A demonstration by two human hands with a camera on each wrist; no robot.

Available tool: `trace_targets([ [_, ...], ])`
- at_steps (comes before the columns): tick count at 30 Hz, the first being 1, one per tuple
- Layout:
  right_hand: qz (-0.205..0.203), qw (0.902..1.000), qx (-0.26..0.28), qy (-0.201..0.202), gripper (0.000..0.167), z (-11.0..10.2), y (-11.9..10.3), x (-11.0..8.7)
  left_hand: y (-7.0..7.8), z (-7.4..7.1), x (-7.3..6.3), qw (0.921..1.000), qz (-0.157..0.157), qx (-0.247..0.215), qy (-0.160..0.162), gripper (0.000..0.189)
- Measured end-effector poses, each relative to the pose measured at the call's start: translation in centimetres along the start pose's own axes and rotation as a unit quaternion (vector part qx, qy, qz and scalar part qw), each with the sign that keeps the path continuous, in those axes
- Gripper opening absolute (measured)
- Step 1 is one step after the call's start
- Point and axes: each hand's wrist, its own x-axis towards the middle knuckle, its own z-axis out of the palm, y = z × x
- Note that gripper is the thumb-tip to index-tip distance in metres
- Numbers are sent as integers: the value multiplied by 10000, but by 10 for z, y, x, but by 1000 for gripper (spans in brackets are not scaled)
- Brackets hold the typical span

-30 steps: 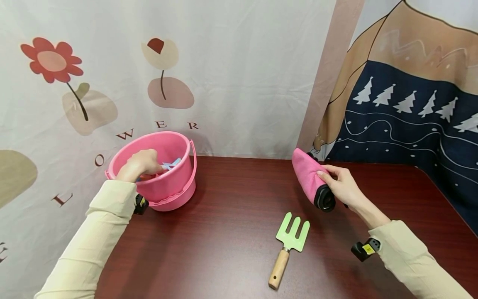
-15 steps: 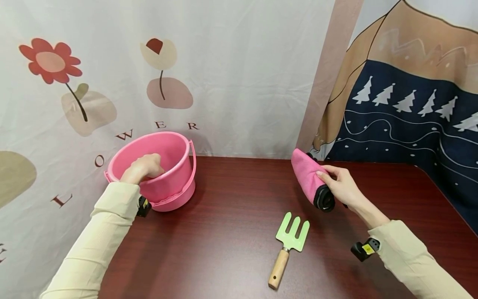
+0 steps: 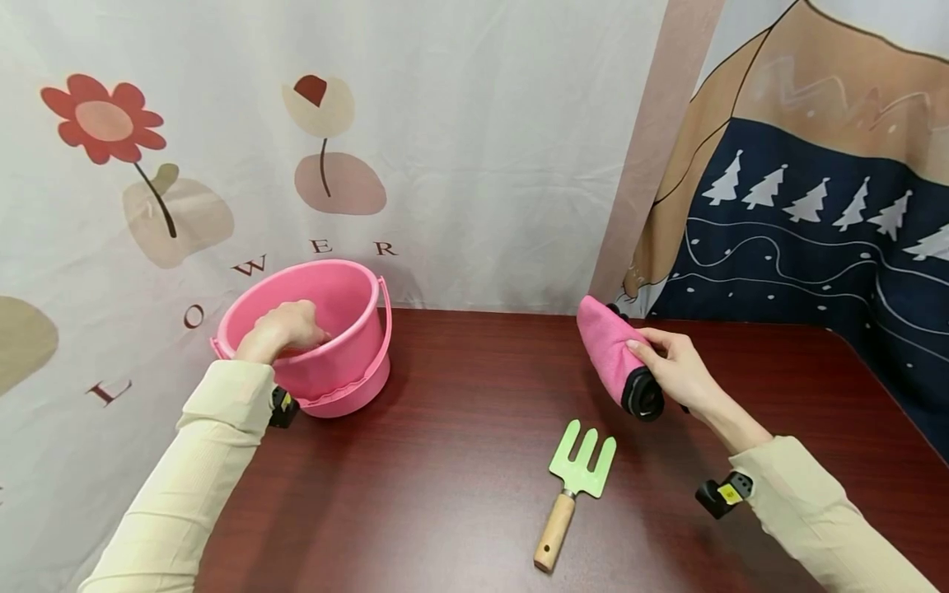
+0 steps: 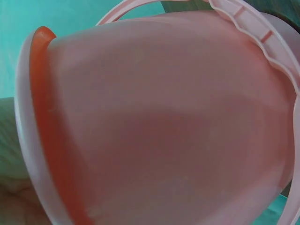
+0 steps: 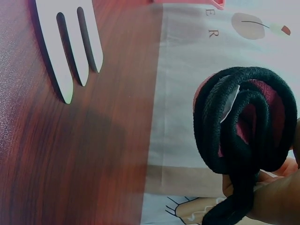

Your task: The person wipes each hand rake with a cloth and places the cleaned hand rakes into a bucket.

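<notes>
A pink bucket (image 3: 363, 354) stands at the back left, its handle hanging down round the front. My left hand (image 3: 285, 325) reaches over the rim into it. Those fingers are hidden inside, so I cannot tell what they hold. In the left wrist view the bucket's outer wall (image 4: 164, 117) fills most of the picture. On the right, my right hand (image 3: 678, 366) grips a rolled-up pink cloth (image 3: 608, 342) with black edging, thumb on top and the other fingers mostly behind. The right wrist view looks onto the roll's coiled black-edged end (image 5: 246, 122), with a black strap below.
A green hand fork (image 3: 574, 486) with a wooden handle lies on the dark red-brown table (image 3: 445, 412), tines pointing away from me. Behind the table hangs a pale flower-printed curtain (image 3: 489, 148), joined on the right by a navy tree-printed cloth (image 3: 786, 255).
A second ago light blue and red things showed by my left hand at the bucket's mouth; the blue thing has dropped out of sight inside. The right hand keeps still with the cloth.
</notes>
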Motion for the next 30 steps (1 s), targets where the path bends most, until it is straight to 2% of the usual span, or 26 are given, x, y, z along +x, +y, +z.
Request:
trace_targets([
  [5, 2, 10000, 33, -38, 36, 0, -1, 0, -1, 0, -3, 9993, -21, -130, 344, 25],
  [9, -16, 10000, 71, -52, 36, 1, -1, 0, 3, 1, -5, 9950, 16, -253, 962, 25],
  [13, 1, 9999, 76, -70, 37, 1, 0, 0, 10, 2, -8, 9853, 151, -423, 1648, 20],
  [17, 24, 10000, 46, -69, 37, 1, 1, -1, 20, 5, -13, 9677, 327, -632, 2420, 15],
  [21, 15, 10000, 37, -25, 36, 0, 1, -1, 34, 10, -17, 9427, 520, -795, 3197, 20],
  [24, -7, 10000, 42, -3, 36, 0, 2, -1, 46, 15, -19, 9238, 687, -864, 3666, 24],
  [27, -28, 10000, 49, 19, 35, 0, 2, 0, 59, 21, -20, 9111, 896, -920, 3918, 24],
  [30, -32, 10000, 51, 51, 35, 0, 2, 0, 75, 28, -22, 9072, 1172, -950, 3927, 24],
])
